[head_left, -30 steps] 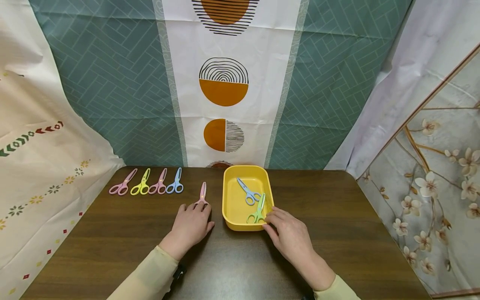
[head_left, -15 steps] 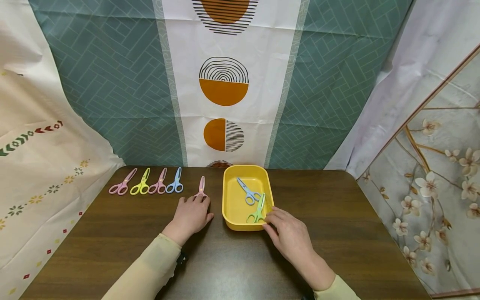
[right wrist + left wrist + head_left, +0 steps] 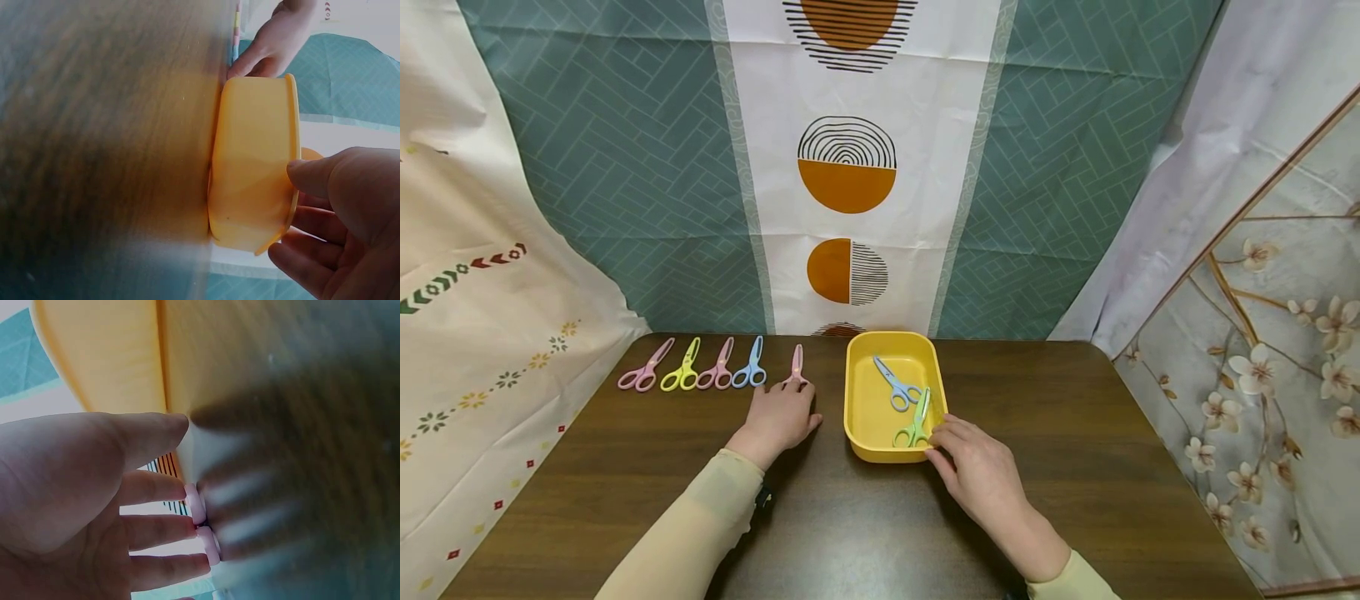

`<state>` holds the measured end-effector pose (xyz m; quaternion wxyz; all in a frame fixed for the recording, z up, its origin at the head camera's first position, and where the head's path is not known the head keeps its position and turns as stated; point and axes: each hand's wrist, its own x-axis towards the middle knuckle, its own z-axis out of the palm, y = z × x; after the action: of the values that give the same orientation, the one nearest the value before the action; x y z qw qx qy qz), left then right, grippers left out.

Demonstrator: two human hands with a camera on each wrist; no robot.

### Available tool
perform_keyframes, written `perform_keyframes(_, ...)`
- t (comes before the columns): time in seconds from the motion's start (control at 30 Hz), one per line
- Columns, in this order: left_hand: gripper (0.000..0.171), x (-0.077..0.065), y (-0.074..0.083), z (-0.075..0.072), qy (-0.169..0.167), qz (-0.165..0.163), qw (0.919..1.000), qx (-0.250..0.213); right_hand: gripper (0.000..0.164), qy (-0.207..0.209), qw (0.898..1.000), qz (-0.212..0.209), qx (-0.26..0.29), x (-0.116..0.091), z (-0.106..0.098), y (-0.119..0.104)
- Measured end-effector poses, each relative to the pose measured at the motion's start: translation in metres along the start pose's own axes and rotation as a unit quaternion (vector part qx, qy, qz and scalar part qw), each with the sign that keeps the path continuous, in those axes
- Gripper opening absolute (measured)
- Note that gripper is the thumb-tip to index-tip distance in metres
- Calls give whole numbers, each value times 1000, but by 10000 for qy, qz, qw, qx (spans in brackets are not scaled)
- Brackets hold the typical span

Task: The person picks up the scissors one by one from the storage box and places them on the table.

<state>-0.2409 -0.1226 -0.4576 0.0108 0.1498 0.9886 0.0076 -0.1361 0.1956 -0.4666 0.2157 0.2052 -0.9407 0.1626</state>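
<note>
My left hand [image 3: 777, 418] lies palm down on the table with fingers extended, the fingertips touching the handle loops of pink scissors [image 3: 797, 363]. In the left wrist view, those pink loops [image 3: 195, 505] meet the fingertips and the thumb stands apart. My right hand [image 3: 981, 467] holds the near right corner of a yellow tray [image 3: 859, 454], thumb at the near rim and fingers along the right side. Inside the tray lie blue scissors [image 3: 898, 392] and green scissors [image 3: 914, 431]. To the left, pink [image 3: 642, 377], yellow [image 3: 681, 377], pink [image 3: 715, 375] and blue scissors [image 3: 749, 373] form a row, blades pointing away.
The dark wooden table [image 3: 865, 533] ends at a patterned teal and white cloth [image 3: 850, 192] behind. A cream cloth [image 3: 512, 317] hangs on the left, a floral cloth [image 3: 1262, 417] on the right. The tray stands just right of the left hand.
My left hand has slid the pink scissors away from me and slightly left, bringing them level with the row. My right hand and the tray have stayed put.
</note>
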Motion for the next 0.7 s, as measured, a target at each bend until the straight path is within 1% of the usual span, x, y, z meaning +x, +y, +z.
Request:
perform_keyframes(0.4,56,11,-11,5,14,-73,10000,47,17,31,10000,-7,-27,0,0,0)
perform_keyframes(0.7,56,15,-15,6,-19,-127,9999,88,16,55,10000,-33,-44,0,-1,-1)
